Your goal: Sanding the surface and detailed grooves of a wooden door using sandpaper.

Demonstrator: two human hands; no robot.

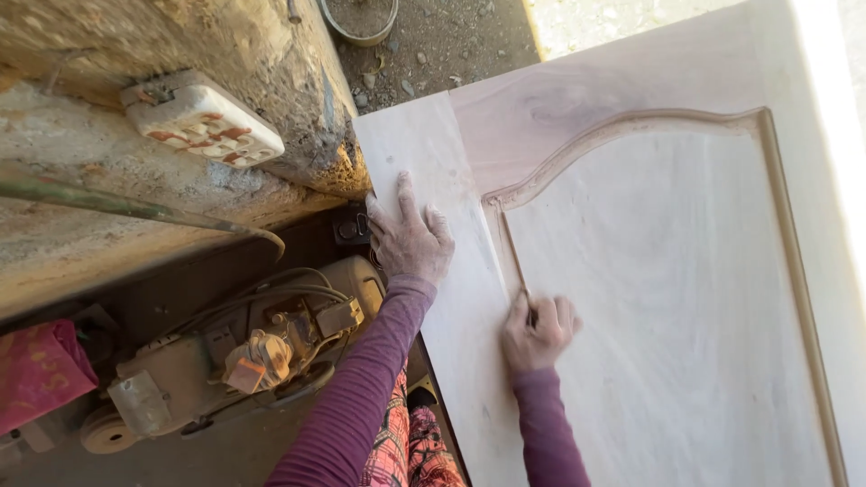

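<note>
While two hands [474, 284] on one wooden panel [667, 271]: left [410, 239] flat, right [538, 332] gripping one thin stick [514, 257].

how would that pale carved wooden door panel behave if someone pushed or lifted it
The wooden door panel looks stiff: a broad flat board with a moulded arch, so it likely would not flex. It is probably heavy, being much wider than the left hand pressed on it. Its smooth, dusty-looking face may slide easily.
</note>
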